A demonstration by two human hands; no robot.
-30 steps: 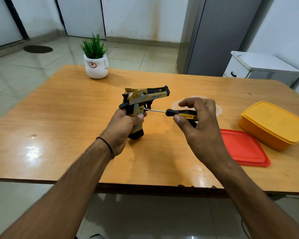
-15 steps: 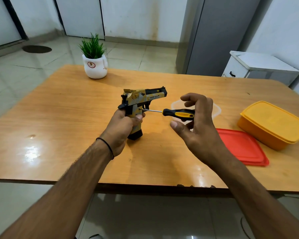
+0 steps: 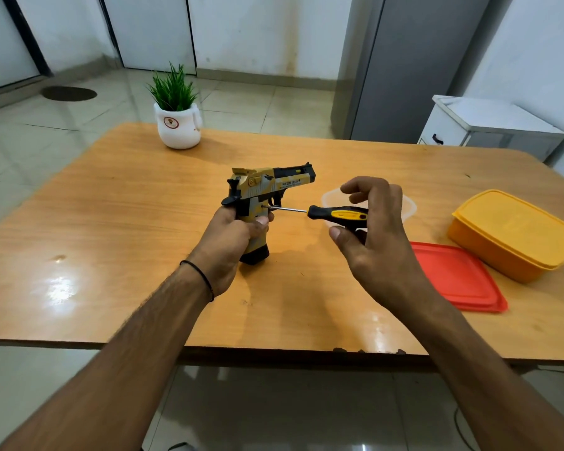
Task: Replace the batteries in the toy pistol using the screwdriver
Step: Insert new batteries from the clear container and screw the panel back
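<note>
A yellow, grey and black toy pistol [image 3: 267,187] stands upright on its grip on the wooden table [image 3: 111,222], barrel pointing right. My left hand [image 3: 232,245] grips its handle. A screwdriver [image 3: 336,213] with a black and yellow handle lies level, its metal tip set against the right side of the pistol's grip. My right hand [image 3: 375,242] holds the screwdriver's handle with thumb below and fingers partly lifted above it. No batteries are in sight.
A clear plastic tub [image 3: 407,206] sits behind my right hand. A red lid [image 3: 459,275] lies flat to the right, with a shut yellow box [image 3: 515,232] beyond it. A white pot with a green plant [image 3: 178,125] stands at the table's far left.
My right hand's fingers have loosened and lifted off the screwdriver handle, shifting their hold. The screwdriver tip stays on the pistol's grip, and my left hand keeps its hold.
</note>
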